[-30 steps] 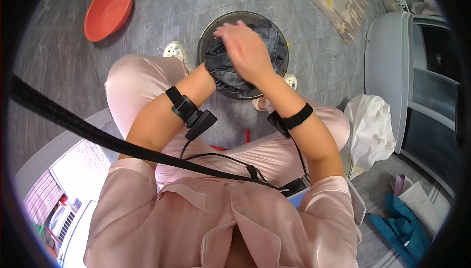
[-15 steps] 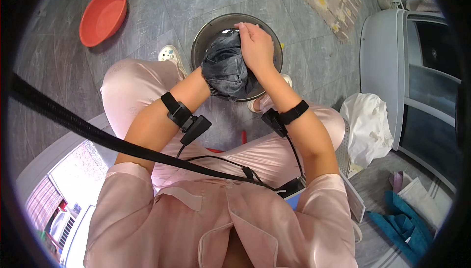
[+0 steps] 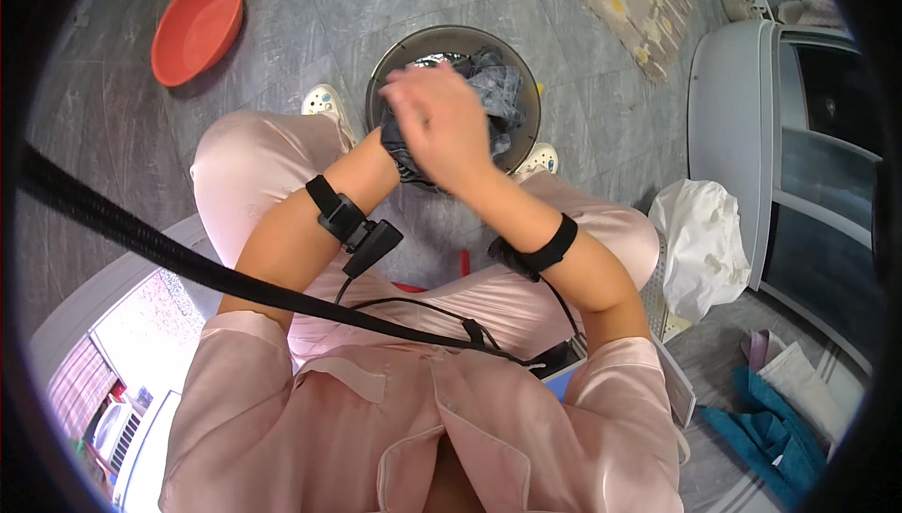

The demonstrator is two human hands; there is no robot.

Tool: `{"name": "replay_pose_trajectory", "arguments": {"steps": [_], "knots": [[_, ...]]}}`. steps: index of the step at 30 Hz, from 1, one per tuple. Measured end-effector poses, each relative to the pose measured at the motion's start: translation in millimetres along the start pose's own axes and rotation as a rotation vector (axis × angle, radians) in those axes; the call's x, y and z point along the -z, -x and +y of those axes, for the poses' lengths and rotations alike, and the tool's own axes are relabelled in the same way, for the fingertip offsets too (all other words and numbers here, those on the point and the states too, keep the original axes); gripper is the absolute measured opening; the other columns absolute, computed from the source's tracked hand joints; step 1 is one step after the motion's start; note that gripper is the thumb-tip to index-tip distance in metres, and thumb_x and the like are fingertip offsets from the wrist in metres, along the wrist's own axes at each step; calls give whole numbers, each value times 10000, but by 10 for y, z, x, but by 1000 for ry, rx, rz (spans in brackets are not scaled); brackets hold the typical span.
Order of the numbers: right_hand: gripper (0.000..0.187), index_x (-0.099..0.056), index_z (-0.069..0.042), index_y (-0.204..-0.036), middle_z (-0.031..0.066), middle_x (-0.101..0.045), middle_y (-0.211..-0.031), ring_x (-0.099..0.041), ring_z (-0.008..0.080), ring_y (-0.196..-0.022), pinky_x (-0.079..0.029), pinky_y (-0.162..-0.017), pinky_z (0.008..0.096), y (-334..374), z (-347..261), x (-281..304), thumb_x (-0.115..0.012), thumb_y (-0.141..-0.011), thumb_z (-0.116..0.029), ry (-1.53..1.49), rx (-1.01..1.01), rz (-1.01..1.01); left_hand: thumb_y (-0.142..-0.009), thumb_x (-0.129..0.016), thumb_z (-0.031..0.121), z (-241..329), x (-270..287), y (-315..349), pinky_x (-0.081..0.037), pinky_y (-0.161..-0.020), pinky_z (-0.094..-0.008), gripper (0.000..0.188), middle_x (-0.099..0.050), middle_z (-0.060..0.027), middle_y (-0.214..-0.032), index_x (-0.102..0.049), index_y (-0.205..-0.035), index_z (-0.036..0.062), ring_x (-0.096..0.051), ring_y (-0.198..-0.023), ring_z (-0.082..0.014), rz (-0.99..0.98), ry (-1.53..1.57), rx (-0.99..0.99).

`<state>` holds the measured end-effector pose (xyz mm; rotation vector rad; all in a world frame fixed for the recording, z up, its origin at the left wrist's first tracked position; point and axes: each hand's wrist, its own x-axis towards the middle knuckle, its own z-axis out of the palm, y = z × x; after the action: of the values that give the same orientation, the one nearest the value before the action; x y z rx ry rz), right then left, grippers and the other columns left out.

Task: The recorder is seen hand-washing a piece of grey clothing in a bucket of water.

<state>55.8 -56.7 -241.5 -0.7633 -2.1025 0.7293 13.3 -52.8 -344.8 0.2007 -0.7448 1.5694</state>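
Head view: starting from the left, the red basin point(image 3: 197, 29) sits on the floor just as it did half a second ago, well apart from the work. My left forearm point(image 3: 352, 189) has barely shifted, its wrist at the near-left rim of the metal bowl point(image 3: 404, 51). What has changed is the dark wet cloth point(image 3: 500, 90) in that bowl: it was bunched toward the left, and now a good part lies loosely over the right side. The right hand point(image 3: 440, 128) has swung left from the cloth's right side to lie across its near-left part, back toward me. I read that as both hands working the cloth inside the bowl, the right one sweeping over the left.

As for what I can't make out: the left hand is lost under the cloth and the other hand, so I can't tell its grip. The right fingers are motion-blurred and look loosely extended, but the palm is turned away, so whether they pinch any cloth I can't say. At far right, the grey cabinet point(image 3: 738, 128) is cut off by the fisheye rim.
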Motion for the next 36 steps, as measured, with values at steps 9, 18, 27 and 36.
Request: {"name": "replay_pose_trajectory", "arguments": {"steps": [9,18,27,36], "knots": [[335,-680,-37,-877,68,-669,-893,-594,151,-851,-433,-795,285,-79,1141,577,-493,-936,-309,-417,-832,279,-890,-480,191,-43,-817,-550,-395,-947,-347,270,-594,-114,-1110,-559,-1124,81,-536,-1038,-258,157,-2134,726],[445,-653,-47,-887,-25,-615,-760,-424,67,-575,-338,-521,236,96,1039,983,-524,-910,-472,-218,-1158,-387,-877,-492,173,88,-813,-601,-400,-928,-350,262,-595,-118,-1093,-560,-1114,85,-540,-1014,-269,-161,-2536,698],[163,-566,-47,-870,26,-534,-745,-384,66,-498,-311,-451,201,127,881,878,-602,-900,-204,-1457,-1397,20,-866,-502,157,24,-778,-650,-405,-910,-352,256,-596,-121,-1078,-562,-1104,88,-543,-993,-278,-269,-2605,782],[100,-559,-41,-871,-17,-447,-659,-378,61,-539,-315,-516,218,-249,544,1400,-571,-886,-139,-1389,-924,10,-869,-523,173,82,-807,-763,-396,-948,-318,278,-572,-117,-1119,-536,-1123,59,-525,-1058,-257,192,-1974,664]]}}
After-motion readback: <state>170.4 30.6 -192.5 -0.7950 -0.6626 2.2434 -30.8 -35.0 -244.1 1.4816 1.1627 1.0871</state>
